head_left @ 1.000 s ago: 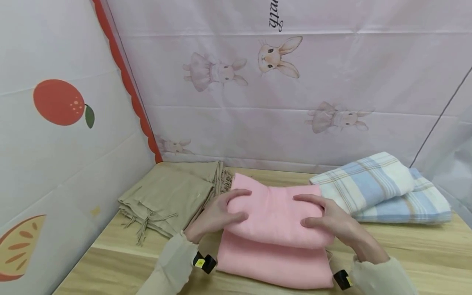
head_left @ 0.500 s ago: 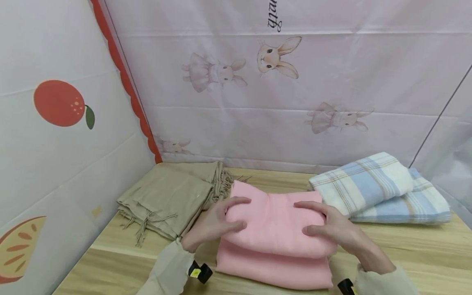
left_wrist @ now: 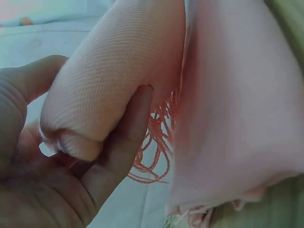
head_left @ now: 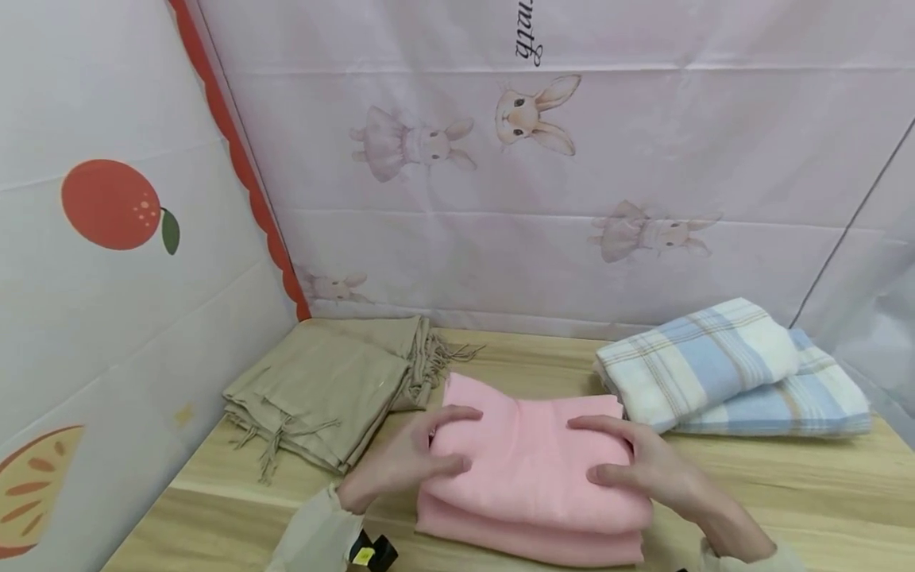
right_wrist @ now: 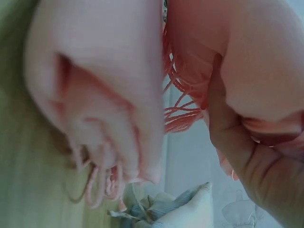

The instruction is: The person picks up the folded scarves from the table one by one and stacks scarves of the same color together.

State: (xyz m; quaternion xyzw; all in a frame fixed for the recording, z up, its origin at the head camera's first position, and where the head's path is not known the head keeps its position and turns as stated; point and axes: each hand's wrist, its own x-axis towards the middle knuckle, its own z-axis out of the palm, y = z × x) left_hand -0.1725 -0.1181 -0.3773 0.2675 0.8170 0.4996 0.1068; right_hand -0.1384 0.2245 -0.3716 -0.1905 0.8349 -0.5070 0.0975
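Observation:
A pink fringed scarf lies folded in layers at the front middle of the table. My left hand grips the left end of its upper fold, and my right hand grips the right end. In the left wrist view, the thumb and fingers of the left hand close round a thick roll of the scarf, with loose pink fringe hanging behind. The right wrist view has the right hand curled round the opposite end, beside the lower layers of the scarf. Some fingertips are hidden by cloth.
A folded beige fringed scarf lies at the back left of the wooden table. At the back right is a folded blue-and-white plaid scarf. Printed cloth walls stand behind and to the left.
Both hands have drawn the upper fold of the pink scarf toward me and lower in the head view. It now covers more of the layer beneath. The other two scarves have stayed put.

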